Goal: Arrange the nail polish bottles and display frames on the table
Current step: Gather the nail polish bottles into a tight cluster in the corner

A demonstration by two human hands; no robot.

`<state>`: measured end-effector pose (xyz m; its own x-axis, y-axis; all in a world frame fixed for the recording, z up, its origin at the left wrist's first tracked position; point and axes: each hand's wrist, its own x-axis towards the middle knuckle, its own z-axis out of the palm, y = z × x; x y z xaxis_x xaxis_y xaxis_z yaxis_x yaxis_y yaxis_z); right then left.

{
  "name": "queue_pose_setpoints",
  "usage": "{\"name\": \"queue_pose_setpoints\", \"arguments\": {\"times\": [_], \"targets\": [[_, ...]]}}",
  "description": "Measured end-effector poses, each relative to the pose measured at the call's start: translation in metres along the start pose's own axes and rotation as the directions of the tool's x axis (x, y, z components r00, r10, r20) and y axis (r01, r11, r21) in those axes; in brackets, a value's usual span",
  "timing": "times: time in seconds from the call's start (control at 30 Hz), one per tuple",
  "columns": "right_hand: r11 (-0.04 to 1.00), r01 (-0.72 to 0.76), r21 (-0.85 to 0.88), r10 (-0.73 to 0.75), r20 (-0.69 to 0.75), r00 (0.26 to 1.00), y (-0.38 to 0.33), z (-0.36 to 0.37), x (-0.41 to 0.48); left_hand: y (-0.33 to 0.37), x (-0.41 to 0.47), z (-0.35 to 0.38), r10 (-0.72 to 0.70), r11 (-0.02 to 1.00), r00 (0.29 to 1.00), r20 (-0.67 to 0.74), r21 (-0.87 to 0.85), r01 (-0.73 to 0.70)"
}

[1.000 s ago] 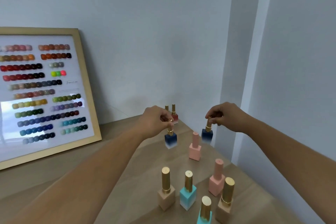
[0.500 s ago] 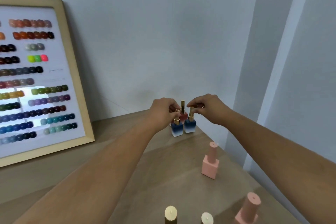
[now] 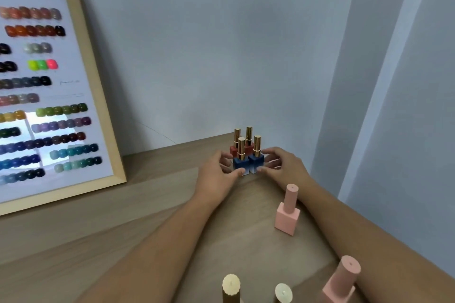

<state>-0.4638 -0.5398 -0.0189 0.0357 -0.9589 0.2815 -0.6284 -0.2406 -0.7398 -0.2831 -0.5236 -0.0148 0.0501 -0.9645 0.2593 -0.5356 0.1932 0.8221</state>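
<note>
Both hands are lying loose and open, holding nothing: the left hand [image 3: 216, 176] is touching its thumb to the foot of one blue bottle [image 3: 239, 166], and the right hand [image 3: 283, 167] is doing the same to the other blue bottle [image 3: 257, 162]. Far left of the hands, a frame [image 3: 95, 81] is leaning against the wall. Between the hands, the blue pair is standing upright on the table [image 3: 147, 204], side by side, with two red bottles [image 3: 232, 150] just behind. Nearer than the right hand, a pink bottle [image 3: 288, 214] is standing beside that forearm. Two gold caps [image 3: 231, 284] and another pink bottle [image 3: 341, 280] are showing at the bottom edge.
</note>
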Motion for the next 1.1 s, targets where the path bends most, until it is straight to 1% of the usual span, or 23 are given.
{"name": "queue_pose_setpoints", "arguments": {"times": [0.1,0.3,0.57,0.8,1.1], "targets": [[0.999,-0.023,0.026,0.023,-0.006,1.0,-0.001,0.002,0.004,0.001,0.003,0.004,-0.024,0.999,1.0,-0.015,0.028,0.025],[1.0,-0.006,-0.019,0.005,-0.028,1.0,-0.004,0.007,0.01,0.003,0.011,0.013,-0.035,0.998,0.999,-0.036,0.041,0.037],[1.0,-0.008,0.004,0.008,-0.06,0.998,-0.005,0.011,0.018,0.002,0.021,0.021,-0.025,0.995,0.993,-0.113,0.089,0.036],[0.997,-0.019,0.076,0.026,-0.09,0.996,-0.004,0.015,0.026,0.002,0.027,0.024,-0.055,0.995,0.986,-0.154,0.071,0.067],[0.998,-0.007,0.064,0.014,-0.095,0.995,-0.006,0.019,0.033,0.002,0.034,0.026,-0.083,0.991,0.981,-0.176,0.085,0.099]]}}
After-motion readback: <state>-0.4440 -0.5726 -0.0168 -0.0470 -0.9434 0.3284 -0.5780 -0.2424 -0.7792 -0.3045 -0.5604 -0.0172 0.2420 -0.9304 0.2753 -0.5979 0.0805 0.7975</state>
